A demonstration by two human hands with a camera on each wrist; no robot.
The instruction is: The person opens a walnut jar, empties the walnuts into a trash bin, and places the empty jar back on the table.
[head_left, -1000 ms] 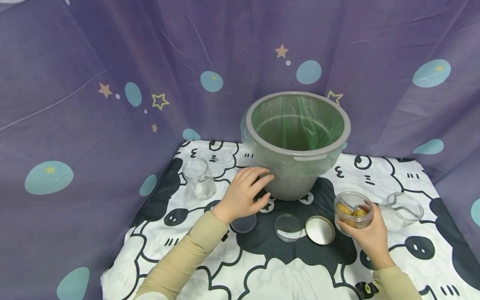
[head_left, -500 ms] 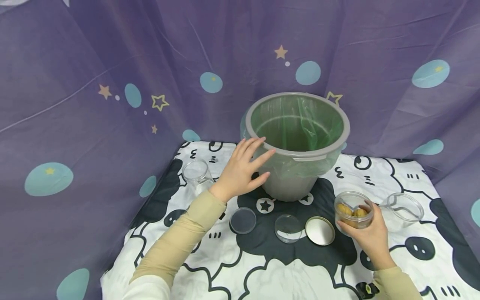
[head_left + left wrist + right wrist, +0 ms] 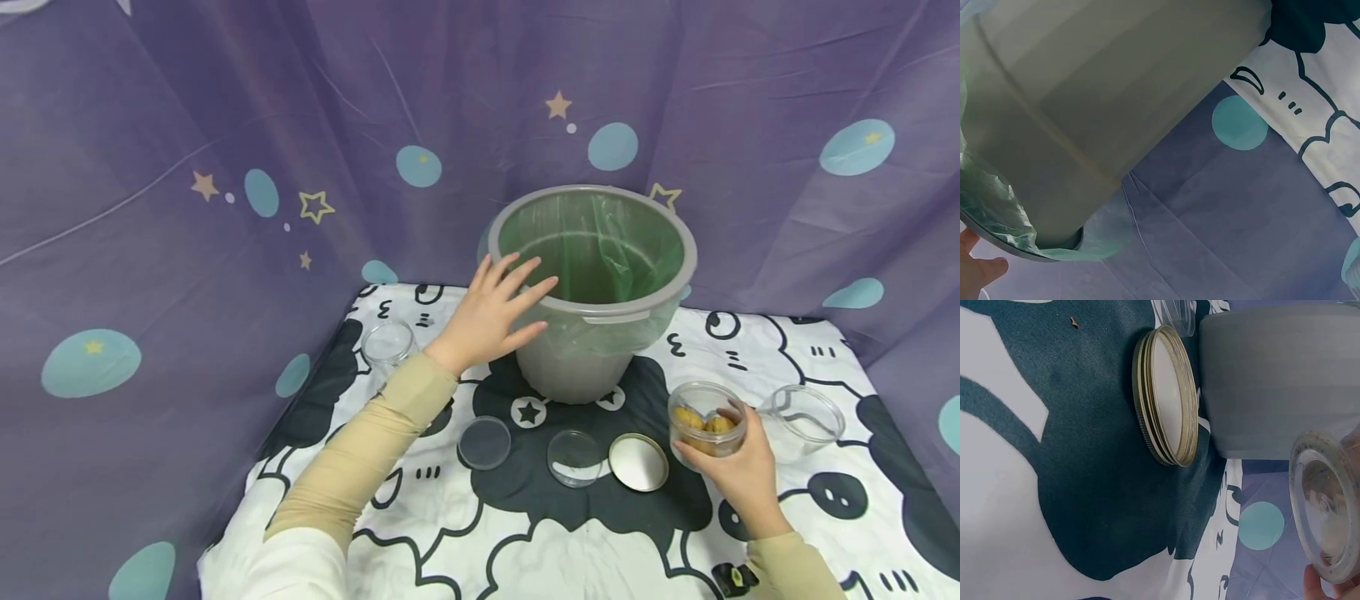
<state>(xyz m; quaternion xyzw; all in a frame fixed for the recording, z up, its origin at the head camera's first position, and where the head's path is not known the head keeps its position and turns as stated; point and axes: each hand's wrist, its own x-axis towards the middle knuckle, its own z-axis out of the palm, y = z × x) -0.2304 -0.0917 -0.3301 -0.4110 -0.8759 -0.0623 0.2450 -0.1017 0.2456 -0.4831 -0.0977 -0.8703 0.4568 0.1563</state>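
My left hand [image 3: 487, 312] is at the near left side of the grey bin [image 3: 573, 367], fingers spread and straight, overlapping its rim in the head view. Whether the fingers touch the rim I cannot tell. A translucent green bag [image 3: 615, 250] lines the bin and folds over its edge. In the left wrist view, only the thumb [image 3: 991, 270] and part of a finger show beside the rim. My right hand [image 3: 742, 483] grips a clear jar [image 3: 707, 398] holding brown, walnut-like balls [image 3: 720, 425]. The right wrist view shows the jar's base [image 3: 1325, 509], lifted off the cloth.
A gold-rimmed lid [image 3: 638, 462] and two clear round lids [image 3: 574, 458] lie on the patterned cloth before the bin. One clear jar [image 3: 388, 343] stands at left, partly behind my left forearm; another clear container [image 3: 808, 417] is at right. Purple curtain [image 3: 420, 75] surrounds the table.
My left hand has risen from beside the bin's wall to the level of its rim, its fingers spreading wider. My right hand and its jar have stayed in place.
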